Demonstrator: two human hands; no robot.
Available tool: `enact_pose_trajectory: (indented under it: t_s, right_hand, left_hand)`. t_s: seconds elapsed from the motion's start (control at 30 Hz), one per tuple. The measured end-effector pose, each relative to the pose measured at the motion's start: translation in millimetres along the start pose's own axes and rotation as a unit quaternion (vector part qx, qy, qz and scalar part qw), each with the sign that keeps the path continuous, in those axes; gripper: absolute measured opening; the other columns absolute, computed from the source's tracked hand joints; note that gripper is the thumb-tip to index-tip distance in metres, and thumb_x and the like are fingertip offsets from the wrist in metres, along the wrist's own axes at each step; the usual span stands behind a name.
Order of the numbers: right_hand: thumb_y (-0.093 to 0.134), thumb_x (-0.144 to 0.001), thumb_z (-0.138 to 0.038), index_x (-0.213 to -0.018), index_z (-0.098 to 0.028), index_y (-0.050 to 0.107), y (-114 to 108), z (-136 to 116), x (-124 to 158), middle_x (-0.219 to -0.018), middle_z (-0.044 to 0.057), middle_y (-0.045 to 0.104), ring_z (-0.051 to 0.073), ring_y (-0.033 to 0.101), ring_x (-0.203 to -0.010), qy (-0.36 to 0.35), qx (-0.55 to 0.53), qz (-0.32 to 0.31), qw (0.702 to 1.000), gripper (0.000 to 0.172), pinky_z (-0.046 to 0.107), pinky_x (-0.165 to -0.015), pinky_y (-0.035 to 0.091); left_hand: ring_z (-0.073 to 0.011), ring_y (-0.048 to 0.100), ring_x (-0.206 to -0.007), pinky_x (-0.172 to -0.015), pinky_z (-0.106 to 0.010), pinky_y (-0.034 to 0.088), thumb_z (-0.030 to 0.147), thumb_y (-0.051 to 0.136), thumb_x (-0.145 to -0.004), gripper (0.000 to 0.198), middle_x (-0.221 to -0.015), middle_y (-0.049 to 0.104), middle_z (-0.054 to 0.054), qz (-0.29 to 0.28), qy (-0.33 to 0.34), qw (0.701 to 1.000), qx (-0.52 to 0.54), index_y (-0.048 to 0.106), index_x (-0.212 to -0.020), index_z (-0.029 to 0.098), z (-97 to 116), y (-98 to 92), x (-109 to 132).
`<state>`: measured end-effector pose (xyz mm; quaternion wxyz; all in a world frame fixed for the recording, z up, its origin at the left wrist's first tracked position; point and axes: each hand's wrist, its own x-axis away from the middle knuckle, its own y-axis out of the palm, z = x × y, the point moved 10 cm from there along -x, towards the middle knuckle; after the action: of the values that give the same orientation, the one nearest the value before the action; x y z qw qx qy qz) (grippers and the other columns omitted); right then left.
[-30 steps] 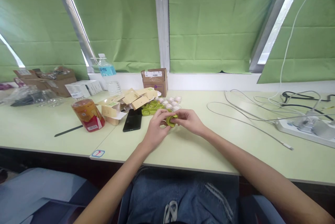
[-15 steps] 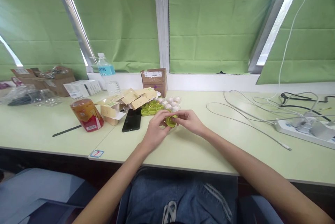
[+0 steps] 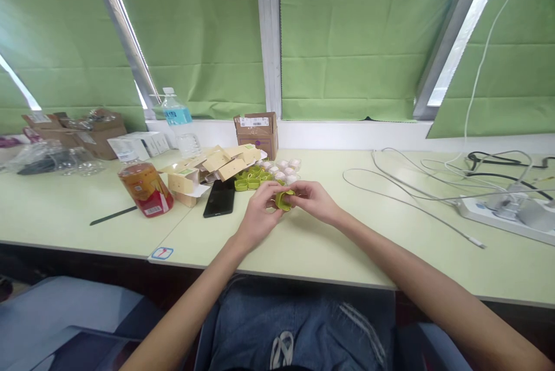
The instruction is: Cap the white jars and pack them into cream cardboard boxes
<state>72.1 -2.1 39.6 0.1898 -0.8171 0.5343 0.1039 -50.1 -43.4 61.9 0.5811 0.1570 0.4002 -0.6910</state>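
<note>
Tabletop (image 3: 312,249) in pale yellow-green runs across the view, and close over its middle two bare hands work together on a small green piece (image 3: 284,200). The left hand (image 3: 255,215) has its thumb and fingers closed around the left side of the piece; the right hand (image 3: 316,202) grips it from the other side, fingertips at its edge. The piece is thin-walled and curved, though the fingers cover so much of it that its full shape, and whether it touches the surface below, is hard to tell.

Just beyond the hands sits a cluster of green cups (image 3: 254,179), with pale rounded pieces (image 3: 285,170) close by on the right. A black phone (image 3: 219,197) lies flat left of the left hand, next to a heap of cream cardboard boxes (image 3: 184,182). Behind these stand a brown carton (image 3: 257,135) and a clear bottle (image 3: 177,118) with a blue label. Farther left is an orange-and-red jar (image 3: 146,189); well to the right, a white cable (image 3: 451,226) lies near a power strip (image 3: 485,216).
</note>
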Motion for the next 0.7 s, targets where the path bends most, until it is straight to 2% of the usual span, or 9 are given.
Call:
enact_pose_trajectory:
  t_s: [0.27,0.5,0.7]
  right_hand:
    - [0.074,-0.083,-0.039,-0.096,-0.016,0.076,0.9,4.2,-0.1,-0.087,0.005,0.076,0.019,0.068,-0.076,-0.001,0.022,0.024,0.999,0.026,0.032,-0.073,0.054]
    - [0.070,-0.082,-0.034,-0.093,-0.017,0.074,5.0,11.5,-0.6,-0.084,0.004,0.075,0.019,0.067,-0.074,-0.003,0.030,0.035,0.999,0.021,0.031,-0.070,0.053]
    - [0.069,-0.080,-0.033,-0.087,-0.019,0.068,4.5,13.3,0.0,-0.079,0.002,0.071,0.018,0.064,-0.073,0.003,0.032,0.057,0.998,0.016,0.030,-0.067,0.052]
  left_hand:
    - [-0.0205,0.064,-0.113,-0.083,-0.029,0.061,0.002,0.065,-0.081,0.044,-0.120,0.061,-0.008,-0.004,0.010,1.000,-0.019,0.071,-0.119,0.024,1.4,-0.7,0.5]
    - [-0.0178,0.063,-0.103,-0.080,-0.028,0.060,0.003,0.063,-0.083,0.044,-0.116,0.061,-0.007,-0.015,0.026,0.999,-0.033,0.071,-0.120,0.025,3.6,2.1,1.8]
    - [-0.0160,0.059,-0.088,-0.074,-0.027,0.058,0.008,0.068,-0.083,0.040,-0.096,0.055,-0.004,-0.004,0.023,0.999,-0.035,0.072,-0.120,0.025,0.9,1.3,2.7]
